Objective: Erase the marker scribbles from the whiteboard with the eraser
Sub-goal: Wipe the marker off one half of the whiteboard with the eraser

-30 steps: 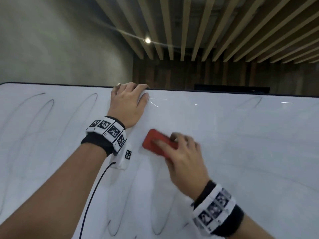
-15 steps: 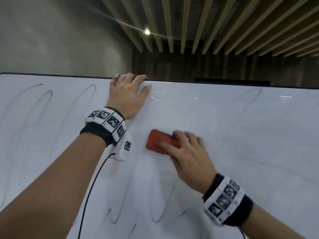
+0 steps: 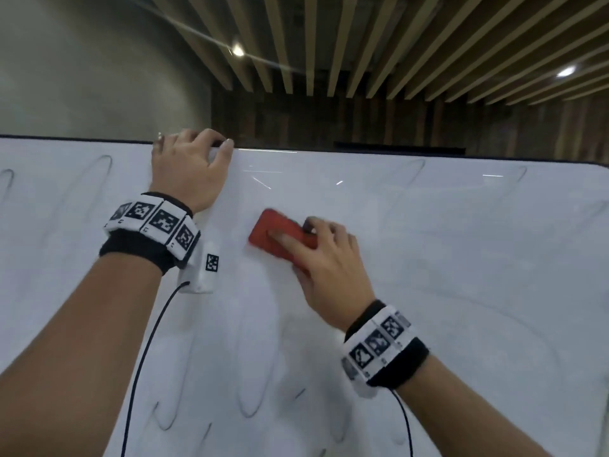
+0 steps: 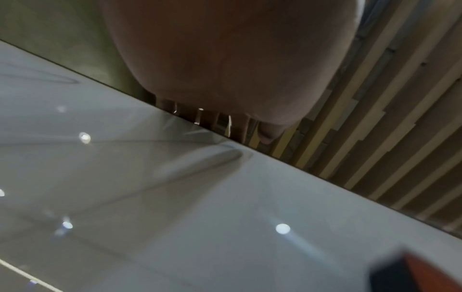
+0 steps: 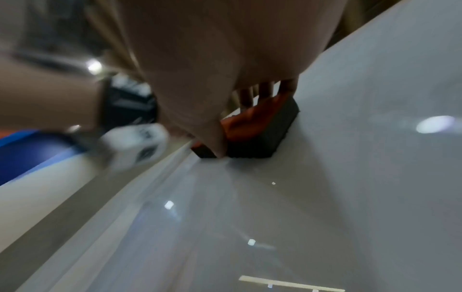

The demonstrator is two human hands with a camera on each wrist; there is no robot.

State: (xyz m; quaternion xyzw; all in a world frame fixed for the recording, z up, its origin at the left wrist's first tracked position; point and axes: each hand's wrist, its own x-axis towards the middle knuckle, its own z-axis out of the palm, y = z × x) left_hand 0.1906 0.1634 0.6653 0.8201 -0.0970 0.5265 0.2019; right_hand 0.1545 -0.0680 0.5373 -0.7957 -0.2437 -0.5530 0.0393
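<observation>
A large whiteboard [image 3: 428, 258] fills the head view, with faint looping marker scribbles [image 3: 250, 390] at the lower middle and the left. My right hand [image 3: 316, 255] grips a red eraser [image 3: 273, 235] with a dark felt base and presses it flat on the board near the centre. In the right wrist view the eraser [image 5: 260, 128] sits under my fingers and thumb. My left hand [image 3: 188, 166] holds the board's top edge, fingers curled over it. In the left wrist view the palm [image 4: 237, 59] hides the fingers, and the eraser [image 4: 425, 274] shows at the lower right.
The board's dark top edge [image 3: 362, 151] runs across the head view, with a slatted wooden ceiling [image 3: 395, 44] and a grey wall [image 3: 82, 61] behind it. Thin cables [image 3: 145, 357] hang from both wristbands in front of the board.
My right hand has slid the eraser a short way over the board's centre, down and back up to the left. The left hand keeps hold of the top edge.
</observation>
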